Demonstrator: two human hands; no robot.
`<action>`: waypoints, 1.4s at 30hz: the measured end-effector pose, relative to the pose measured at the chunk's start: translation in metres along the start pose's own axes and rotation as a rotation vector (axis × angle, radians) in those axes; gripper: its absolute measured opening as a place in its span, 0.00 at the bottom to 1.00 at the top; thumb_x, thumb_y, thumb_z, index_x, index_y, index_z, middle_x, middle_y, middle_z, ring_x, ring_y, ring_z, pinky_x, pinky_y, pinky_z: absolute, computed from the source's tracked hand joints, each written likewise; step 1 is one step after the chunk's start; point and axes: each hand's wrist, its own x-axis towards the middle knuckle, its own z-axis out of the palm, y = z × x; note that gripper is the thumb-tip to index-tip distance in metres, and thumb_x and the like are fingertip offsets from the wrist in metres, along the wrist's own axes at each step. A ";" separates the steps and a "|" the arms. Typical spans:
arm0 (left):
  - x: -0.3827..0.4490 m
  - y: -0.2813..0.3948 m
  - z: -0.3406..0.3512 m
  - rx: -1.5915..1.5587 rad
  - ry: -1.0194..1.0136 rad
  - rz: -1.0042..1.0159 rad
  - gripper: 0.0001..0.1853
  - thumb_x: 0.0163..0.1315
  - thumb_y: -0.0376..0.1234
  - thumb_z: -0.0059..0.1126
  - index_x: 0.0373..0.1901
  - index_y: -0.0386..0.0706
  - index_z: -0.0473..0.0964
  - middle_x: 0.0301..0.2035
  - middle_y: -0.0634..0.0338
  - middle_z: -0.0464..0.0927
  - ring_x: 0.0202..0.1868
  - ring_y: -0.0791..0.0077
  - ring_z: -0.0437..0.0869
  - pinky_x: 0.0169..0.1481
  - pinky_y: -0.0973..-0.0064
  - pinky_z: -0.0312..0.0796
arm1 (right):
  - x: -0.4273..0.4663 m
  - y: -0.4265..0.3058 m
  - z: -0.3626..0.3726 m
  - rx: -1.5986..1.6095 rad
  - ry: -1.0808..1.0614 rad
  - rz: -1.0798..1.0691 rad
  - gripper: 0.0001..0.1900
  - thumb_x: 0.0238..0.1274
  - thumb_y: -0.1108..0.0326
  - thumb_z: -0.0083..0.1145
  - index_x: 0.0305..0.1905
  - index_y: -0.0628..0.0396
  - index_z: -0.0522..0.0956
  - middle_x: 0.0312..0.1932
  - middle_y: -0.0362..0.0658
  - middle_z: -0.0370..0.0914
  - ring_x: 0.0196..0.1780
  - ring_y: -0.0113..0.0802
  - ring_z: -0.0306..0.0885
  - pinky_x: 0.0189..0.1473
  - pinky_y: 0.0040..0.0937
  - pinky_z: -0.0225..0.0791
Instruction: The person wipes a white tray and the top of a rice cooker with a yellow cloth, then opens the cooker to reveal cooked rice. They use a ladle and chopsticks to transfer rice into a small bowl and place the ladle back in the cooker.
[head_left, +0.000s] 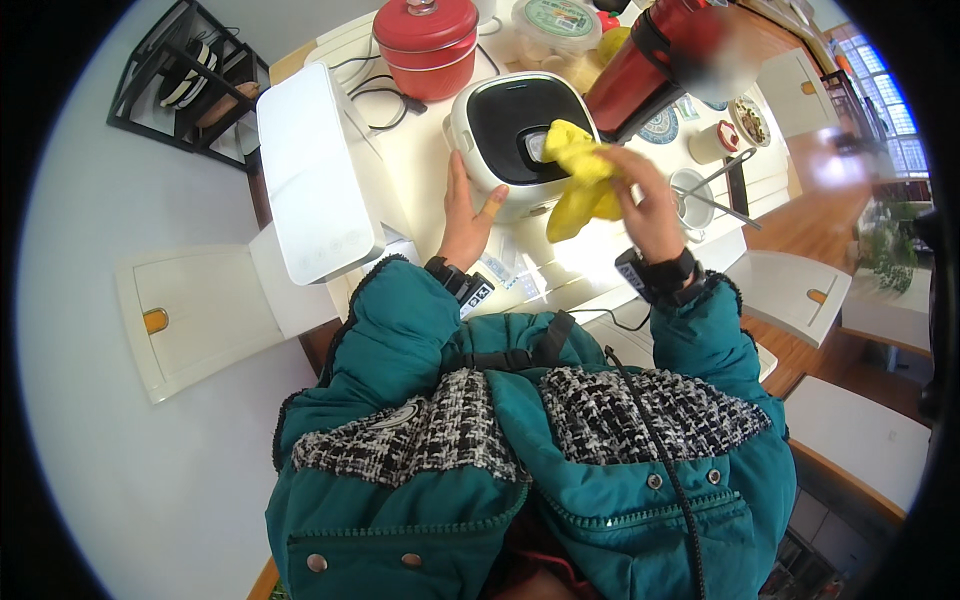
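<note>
A white rice cooker (491, 196) with a black top panel stands on the white table (397, 169). My left hand (469, 217) rests against its near left side, thumb and fingers apart. In my right hand (649, 199) is a yellow cloth (581, 184), held over the cooker's right side; its upper end touches or hangs just over the panel by the steam vent, and the rest drapes beside the near right corner. Whether the cloth presses on the lid cannot be told. Clear packets (506, 270) lie near my left wrist.
A white box-shaped appliance (319, 165) stands at left. Behind the cooker are a red pot (426, 52), a lidded plastic tub (556, 30) and a red vacuum flask (637, 67). To the right stand a white mug (694, 214) with metal utensils and a small jar (712, 142). Cables lie near the pot.
</note>
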 end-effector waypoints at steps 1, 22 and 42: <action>0.000 0.000 0.000 0.009 0.000 -0.005 0.49 0.70 0.41 0.63 0.79 0.32 0.40 0.75 0.35 0.51 0.76 0.44 0.57 0.79 0.61 0.52 | 0.007 0.006 -0.002 0.014 0.077 0.044 0.22 0.61 0.86 0.54 0.58 0.54 0.81 0.57 0.50 0.82 0.62 0.49 0.78 0.64 0.38 0.70; 0.002 -0.004 0.001 -0.024 0.003 0.035 0.48 0.70 0.40 0.63 0.79 0.30 0.41 0.75 0.34 0.51 0.76 0.44 0.57 0.79 0.62 0.52 | -0.006 -0.001 0.021 -0.159 -0.162 -0.011 0.18 0.55 0.82 0.57 0.51 0.54 0.83 0.57 0.46 0.81 0.56 0.51 0.76 0.61 0.43 0.72; 0.000 -0.018 0.000 0.048 -0.034 0.023 0.42 0.63 0.24 0.58 0.77 0.34 0.48 0.72 0.38 0.56 0.73 0.39 0.59 0.77 0.57 0.54 | 0.048 -0.026 0.105 -0.169 -0.159 -0.259 0.21 0.55 0.74 0.59 0.57 0.56 0.81 0.57 0.52 0.80 0.60 0.50 0.77 0.63 0.42 0.69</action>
